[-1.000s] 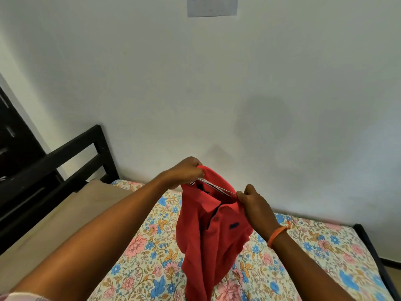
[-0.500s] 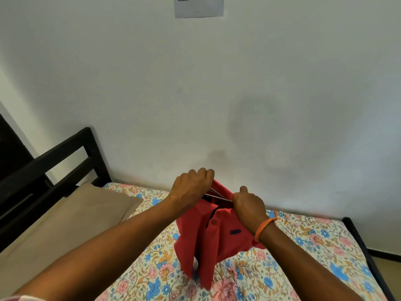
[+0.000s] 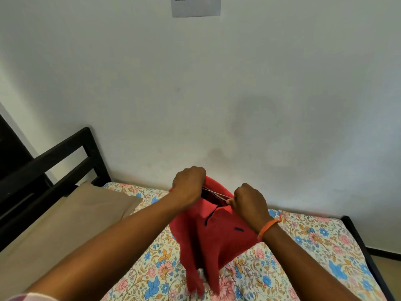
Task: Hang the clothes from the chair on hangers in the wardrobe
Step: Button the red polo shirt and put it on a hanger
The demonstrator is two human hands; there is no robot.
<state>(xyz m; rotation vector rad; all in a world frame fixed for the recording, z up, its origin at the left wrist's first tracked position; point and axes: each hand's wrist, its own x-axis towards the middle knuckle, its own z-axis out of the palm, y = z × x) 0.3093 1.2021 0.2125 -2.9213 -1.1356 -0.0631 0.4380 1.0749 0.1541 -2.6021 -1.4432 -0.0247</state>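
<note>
Here, head view, one entry per item.

Item: red short-sleeved polo shirt of soft knit cloth [image 3: 219, 233], dark placket and a small dark chest mark. Position: held up by its collar over the flower-printed bed sheet [image 3: 303, 242], its lower end trailing onto the sheet. Handling, by judgement: light, limp, no stiffness of its own; it sags wherever it is unsupported and will slide off a smooth bar if one shoulder is missed. Not fragile, though the neck could stretch if forced. Best hold: the collar and shoulder seams, where the cloth is doubled.

Item: thin pale hanger bar [image 3: 216, 194], only a short stretch visible across the open neck; its material and hook cannot be made out.

Item: left hand [image 3: 189, 183], fingers curled over the far side of the collar, gripping cloth. Whether it also holds the hanger is hidden.

Item: right hand [image 3: 249, 199], orange wristband [image 3: 269, 228] on the wrist, pinching the near collar edge beside the bar's end.

Surroundings: beige pillow [image 3: 71, 220], black bed frame [image 3: 65, 148], white wall with paper sheet [image 3: 195, 6]. Neither wardrobe nor chair is in sight.
</note>
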